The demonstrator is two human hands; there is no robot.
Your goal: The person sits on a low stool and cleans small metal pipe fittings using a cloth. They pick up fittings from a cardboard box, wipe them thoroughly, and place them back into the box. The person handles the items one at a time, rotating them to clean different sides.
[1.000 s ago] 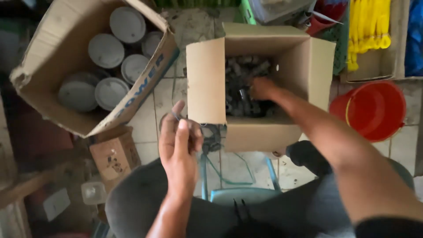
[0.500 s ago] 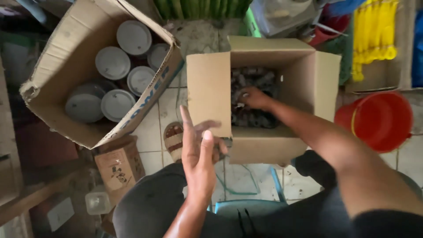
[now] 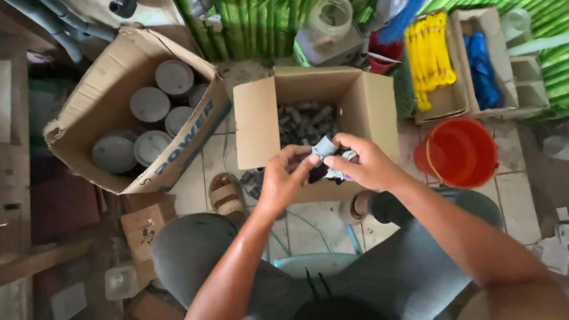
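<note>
My left hand (image 3: 284, 181) and my right hand (image 3: 364, 163) meet in front of an open cardboard box (image 3: 258, 121) that holds several small grey pipe fittings (image 3: 305, 121). Between the fingertips of both hands is a small grey fitting (image 3: 325, 147), and my right hand also grips a few more pale fittings underneath it. I sit with my knees apart, and the box stands on the tiled floor between my feet.
A larger tilted cardboard box (image 3: 101, 101) at the left holds several round grey caps (image 3: 149, 104). A red bucket (image 3: 459, 151) stands at the right. Behind it are boxes of yellow items (image 3: 430, 59) and blue items (image 3: 483, 59). A sandalled foot (image 3: 225, 192) rests on the tiles.
My right hand has come out of the box with fittings in it. My left hand has risen to meet it and now pinches one fitting.
</note>
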